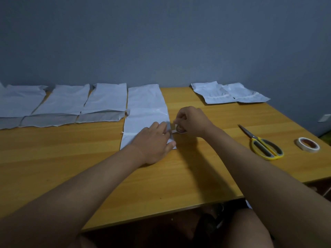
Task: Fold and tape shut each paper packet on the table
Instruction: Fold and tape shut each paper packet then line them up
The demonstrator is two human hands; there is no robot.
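Note:
A long white paper packet [146,111] lies in the middle of the wooden table [89,167]. My left hand [154,142] lies on its lower right part, fingers pressing a strip of tape against the paper. My right hand [190,120] grips a small tape roll [180,130] just right of the packet's edge, with the strip stretched between roll and packet. Three more white packets [64,104] lie in a row at the back left. Two folded, taped packets [227,93] lie at the back right.
Yellow-handled scissors [263,143] lie on the right side of the table. A second white tape roll [308,144] sits near the right edge. A grey wall stands right behind the table. My knees show under the front edge.

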